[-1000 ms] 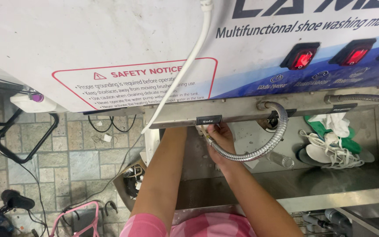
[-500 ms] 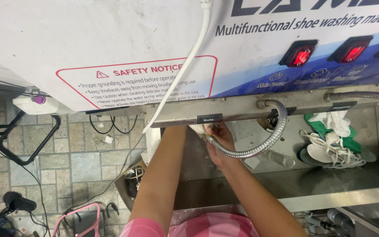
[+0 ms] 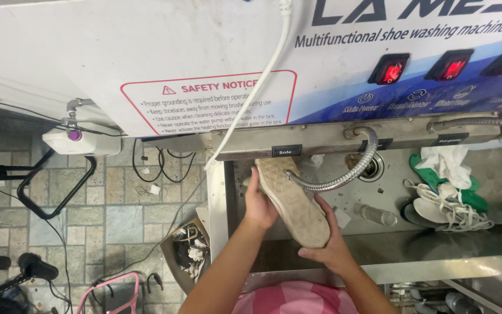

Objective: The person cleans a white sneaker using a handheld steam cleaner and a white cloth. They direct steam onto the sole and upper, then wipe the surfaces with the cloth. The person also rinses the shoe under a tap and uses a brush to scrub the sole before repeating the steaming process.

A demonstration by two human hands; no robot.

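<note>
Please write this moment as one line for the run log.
left hand: holds shoe | right hand: holds shoe | sole up | hose above

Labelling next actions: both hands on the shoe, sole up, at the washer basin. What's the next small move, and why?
Probably ease the shoe toe-first back under the steel ledge. The left hand grips its side near the toe, the right hand cups the heel, and the pale sole faces up with the flexible metal hose ending at it. The toe sits just below the ledge, so a short push looks enough.
</note>
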